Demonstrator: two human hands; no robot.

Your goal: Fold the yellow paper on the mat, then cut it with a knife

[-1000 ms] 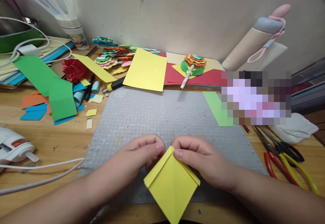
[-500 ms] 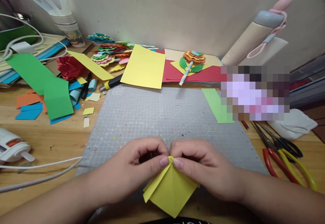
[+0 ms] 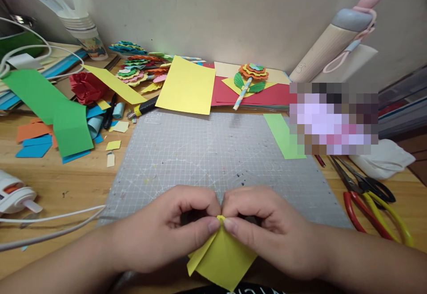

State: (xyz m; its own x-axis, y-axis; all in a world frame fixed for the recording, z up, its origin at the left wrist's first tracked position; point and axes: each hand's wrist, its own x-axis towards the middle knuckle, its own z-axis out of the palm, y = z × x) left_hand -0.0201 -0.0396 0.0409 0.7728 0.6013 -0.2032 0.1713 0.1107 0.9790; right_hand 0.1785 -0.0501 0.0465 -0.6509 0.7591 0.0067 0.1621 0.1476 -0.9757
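A folded piece of yellow paper (image 3: 225, 258) hangs between my two hands at the front edge of the cutting mat (image 3: 196, 151). Thumb and fingers of my left hand (image 3: 187, 223) pinch its top corner from the left. From the other side my right hand (image 3: 263, 227) pinches the same corner, the thumbs almost touching. Small creases gather at that pinched tip. The lower part of the paper spreads out below, with a folded flap along its left edge. My curled fingers hide the back of the paper.
Behind the mat lie a yellow sheet (image 3: 188, 87) and a paper flower (image 3: 251, 78). Green paper strips (image 3: 71, 125) and scraps are at left, near a glue gun (image 3: 16, 194). Scissors (image 3: 362, 183) and red-and-yellow-handled pliers (image 3: 376, 218) lie at right. A light green strip (image 3: 283, 136) rests on the mat.
Both hands and the yellow paper sit slightly lower in the picture, still pinching the same corner. The whole view has shifted a little.
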